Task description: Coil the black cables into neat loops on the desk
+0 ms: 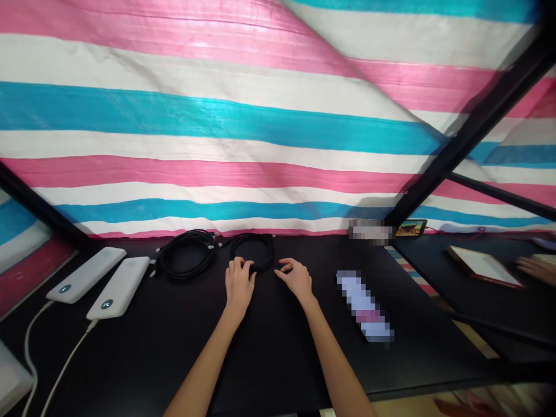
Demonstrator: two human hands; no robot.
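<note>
A small coil of black cable lies on the black table, near its back edge. At the coil's near left side is my left hand, palm down, with fingers bent and the thumb apart. Its fingertips overlap the edge of the coil; whether they press on it I cannot tell. My right hand hovers or rests just right of the coil, thumb and forefinger apart with nothing visible between them. Left of the small coil sits a larger, thicker coil of black cable with light-coloured connector ends.
Two white power banks with white cords lie at left. A blurred-out phone-like slab is on the right. Behind stands a striped sheet; a black frame post slants at right. Beyond it are a framed tray and another person's hand.
</note>
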